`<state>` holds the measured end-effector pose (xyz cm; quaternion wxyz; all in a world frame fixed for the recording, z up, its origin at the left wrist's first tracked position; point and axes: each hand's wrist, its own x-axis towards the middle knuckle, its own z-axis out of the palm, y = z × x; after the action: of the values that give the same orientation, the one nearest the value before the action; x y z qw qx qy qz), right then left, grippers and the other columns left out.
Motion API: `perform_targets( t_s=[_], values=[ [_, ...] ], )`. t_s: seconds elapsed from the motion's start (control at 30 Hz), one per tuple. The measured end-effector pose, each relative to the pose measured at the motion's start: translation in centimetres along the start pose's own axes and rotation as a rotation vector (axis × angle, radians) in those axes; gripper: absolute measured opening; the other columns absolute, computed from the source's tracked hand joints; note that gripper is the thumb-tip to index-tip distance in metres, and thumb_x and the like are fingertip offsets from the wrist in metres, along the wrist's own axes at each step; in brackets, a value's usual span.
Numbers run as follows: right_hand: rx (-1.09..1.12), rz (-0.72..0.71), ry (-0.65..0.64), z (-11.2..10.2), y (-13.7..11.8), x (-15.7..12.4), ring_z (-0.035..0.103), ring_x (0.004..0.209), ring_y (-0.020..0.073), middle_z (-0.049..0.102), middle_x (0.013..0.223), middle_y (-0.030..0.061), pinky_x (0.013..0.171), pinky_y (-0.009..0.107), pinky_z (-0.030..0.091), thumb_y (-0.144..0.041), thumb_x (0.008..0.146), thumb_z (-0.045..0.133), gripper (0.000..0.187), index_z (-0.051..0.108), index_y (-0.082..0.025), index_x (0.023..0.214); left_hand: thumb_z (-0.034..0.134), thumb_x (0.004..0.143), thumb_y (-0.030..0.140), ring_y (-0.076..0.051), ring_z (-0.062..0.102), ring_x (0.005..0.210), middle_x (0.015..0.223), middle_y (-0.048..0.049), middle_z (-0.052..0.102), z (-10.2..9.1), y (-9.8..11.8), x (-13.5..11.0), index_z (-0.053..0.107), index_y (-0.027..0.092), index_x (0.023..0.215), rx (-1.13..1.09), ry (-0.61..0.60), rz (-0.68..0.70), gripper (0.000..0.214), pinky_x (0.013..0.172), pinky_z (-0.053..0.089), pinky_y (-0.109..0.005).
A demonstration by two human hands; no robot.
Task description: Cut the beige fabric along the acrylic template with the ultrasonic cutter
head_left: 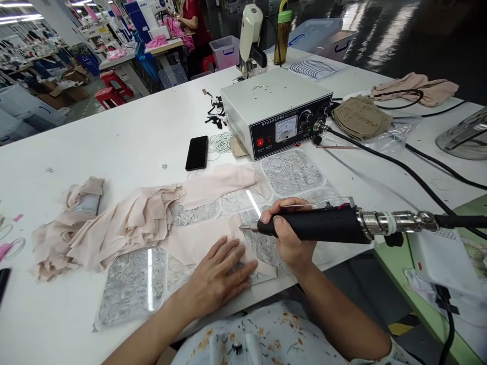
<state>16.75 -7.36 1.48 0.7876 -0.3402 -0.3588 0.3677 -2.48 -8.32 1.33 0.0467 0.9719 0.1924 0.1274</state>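
Note:
My right hand (pixel 291 233) is wrapped round a black handheld ultrasonic welding gun (pixel 323 225), its metal tip pointing left. That tip meets the upper right part of a pale pink fabric piece (pixel 198 235), though whether it presses in I cannot tell. Lying flat with fingers stretched, my left hand (pixel 218 274) rests on the fabric just below the tip. Under the fabric is a grey speckled mat (pixel 131 286) with a clear cover. A second pink piece (pixel 218 185) lies farther back, and a pile of pink fabric (pixel 125 225) spreads to the left.
A white control box (pixel 276 101) with a dial stands behind, its black cable (pixel 395 162) running to the gun. A phone (pixel 197 153) lies beside it. Farther back are a bottle (pixel 282 38) and a white device (pixel 251 40). A co-worker (pixel 194 30) sits beyond the table.

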Motion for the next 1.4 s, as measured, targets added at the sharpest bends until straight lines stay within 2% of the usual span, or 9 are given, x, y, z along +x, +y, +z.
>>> perform_targets(
  t_s=[0.33, 0.8, 1.1, 1.4],
  values=[
    [0.014, 0.02, 0.003, 0.24, -0.32, 0.08, 0.059, 0.064, 0.0119, 0.056, 0.08, -0.0037, 0.067, 0.035, 0.051, -0.017, 0.08, 0.06, 0.012, 0.054, -0.024, 0.088, 0.05, 0.097, 0.03, -0.027, 0.049, 0.124, 0.116, -0.0115, 0.058, -0.31, -0.27, 0.29, 0.059, 0.016, 0.122, -0.051, 0.007, 0.051, 0.03, 0.106, 0.044, -0.046],
    [0.008, 0.058, 0.024, 0.29, -0.47, 0.12, 0.058, 0.065, 0.0123, 0.055, 0.08, -0.0029, 0.068, 0.035, 0.051, -0.021, 0.079, 0.062, 0.012, 0.055, -0.024, 0.088, 0.052, 0.096, 0.03, -0.028, 0.048, 0.123, 0.114, -0.0104, 0.058, -0.19, -0.41, 0.17, 0.058, 0.018, 0.123, -0.087, -0.027, 0.034, 0.03, 0.106, 0.042, -0.048],
    [-0.005, 0.033, -0.015, 0.09, -0.31, 0.28, 0.058, 0.066, 0.012, 0.055, 0.078, -0.0038, 0.071, 0.034, 0.05, -0.019, 0.081, 0.06, 0.01, 0.056, -0.025, 0.087, 0.05, 0.097, 0.03, -0.028, 0.047, 0.124, 0.113, -0.0105, 0.058, -0.24, -0.26, 0.35, 0.053, 0.017, 0.127, -0.101, -0.042, 0.023, 0.033, 0.107, 0.041, -0.048],
    [-0.022, 0.048, 0.013, 0.19, -0.35, 0.24, 0.058, 0.065, 0.0121, 0.055, 0.08, -0.0037, 0.071, 0.036, 0.051, -0.02, 0.079, 0.061, 0.01, 0.055, -0.024, 0.087, 0.055, 0.094, 0.028, -0.027, 0.047, 0.126, 0.111, -0.0094, 0.057, -0.24, -0.19, 0.3, 0.056, 0.019, 0.117, -0.099, -0.061, 0.007, 0.024, 0.107, 0.041, -0.046]
  ],
)
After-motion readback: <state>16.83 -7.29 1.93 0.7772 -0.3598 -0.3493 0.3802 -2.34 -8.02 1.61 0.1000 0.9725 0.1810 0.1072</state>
